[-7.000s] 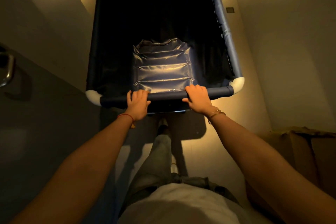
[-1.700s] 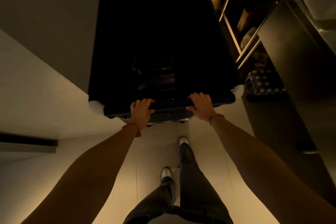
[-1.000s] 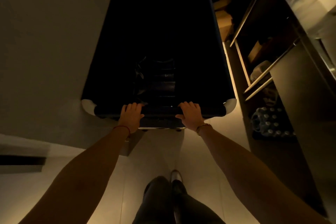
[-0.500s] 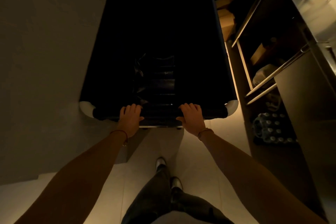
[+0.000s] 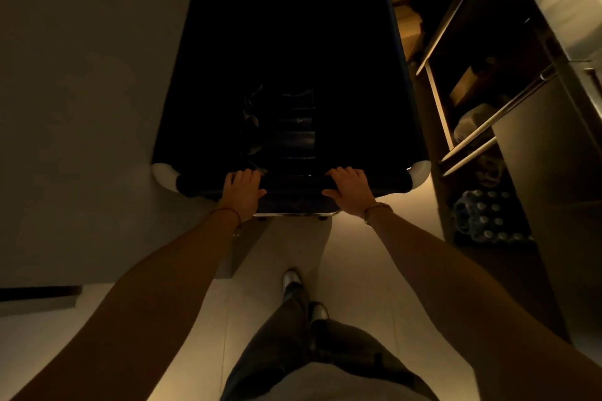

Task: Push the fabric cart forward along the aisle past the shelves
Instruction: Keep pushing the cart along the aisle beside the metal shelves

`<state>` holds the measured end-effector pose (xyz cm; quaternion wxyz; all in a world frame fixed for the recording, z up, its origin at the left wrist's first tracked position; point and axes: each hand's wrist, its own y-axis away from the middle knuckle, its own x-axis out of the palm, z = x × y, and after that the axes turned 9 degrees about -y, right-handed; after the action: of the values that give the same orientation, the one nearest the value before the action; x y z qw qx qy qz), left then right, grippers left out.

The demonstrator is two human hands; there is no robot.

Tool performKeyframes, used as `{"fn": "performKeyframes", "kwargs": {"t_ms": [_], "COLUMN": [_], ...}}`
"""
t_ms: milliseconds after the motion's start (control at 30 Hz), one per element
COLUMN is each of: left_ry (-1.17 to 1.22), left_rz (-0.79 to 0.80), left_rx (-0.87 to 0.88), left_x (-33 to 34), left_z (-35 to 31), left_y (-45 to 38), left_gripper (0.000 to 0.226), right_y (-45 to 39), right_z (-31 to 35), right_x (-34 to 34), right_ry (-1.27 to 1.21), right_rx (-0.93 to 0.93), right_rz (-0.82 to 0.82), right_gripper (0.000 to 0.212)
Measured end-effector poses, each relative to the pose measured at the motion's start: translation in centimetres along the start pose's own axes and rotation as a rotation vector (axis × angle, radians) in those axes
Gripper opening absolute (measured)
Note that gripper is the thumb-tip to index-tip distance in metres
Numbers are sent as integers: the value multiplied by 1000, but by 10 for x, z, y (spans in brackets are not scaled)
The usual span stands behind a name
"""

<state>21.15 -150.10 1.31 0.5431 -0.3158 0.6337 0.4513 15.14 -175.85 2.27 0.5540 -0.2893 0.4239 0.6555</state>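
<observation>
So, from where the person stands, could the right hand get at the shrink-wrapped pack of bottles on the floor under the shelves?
Probably yes. The right hand grips the cart's handle bar, and the pack of bottles sits on the floor just right of it, with open floor between. It would need letting go and bending down.

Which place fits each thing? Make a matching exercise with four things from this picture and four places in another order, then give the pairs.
Things:
1. left hand
2. right hand
3. bottle pack
4. cart

Places:
A. on the floor under the shelves, right of the cart
B. on the cart's near bar, toward its right end
C. in the aisle, between the wall and the shelves
D. on the near bar, toward its left end

Pairs: 1-D, 2-B, 3-A, 4-C
</observation>
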Motion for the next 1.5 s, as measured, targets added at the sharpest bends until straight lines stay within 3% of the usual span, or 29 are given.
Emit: {"fn": "performKeyframes", "kwargs": {"t_ms": [233, 767, 1500], "left_ry": [-7, -1, 3], "left_rz": [-61, -16, -104], "left_rx": [7, 93, 78], "left_x": [3, 2, 16], "left_z": [0, 9, 12], "left_y": [2, -2, 10], "left_gripper": [34, 37, 33], "right_y": [0, -1, 17], "right_z": [2, 2, 3], "right_x": [2, 3, 17], "right_ry": [-2, -31, 7], "right_rx": [6, 41, -15], "right_rz": [-21, -10, -103], "right_gripper": [41, 44, 39]}}
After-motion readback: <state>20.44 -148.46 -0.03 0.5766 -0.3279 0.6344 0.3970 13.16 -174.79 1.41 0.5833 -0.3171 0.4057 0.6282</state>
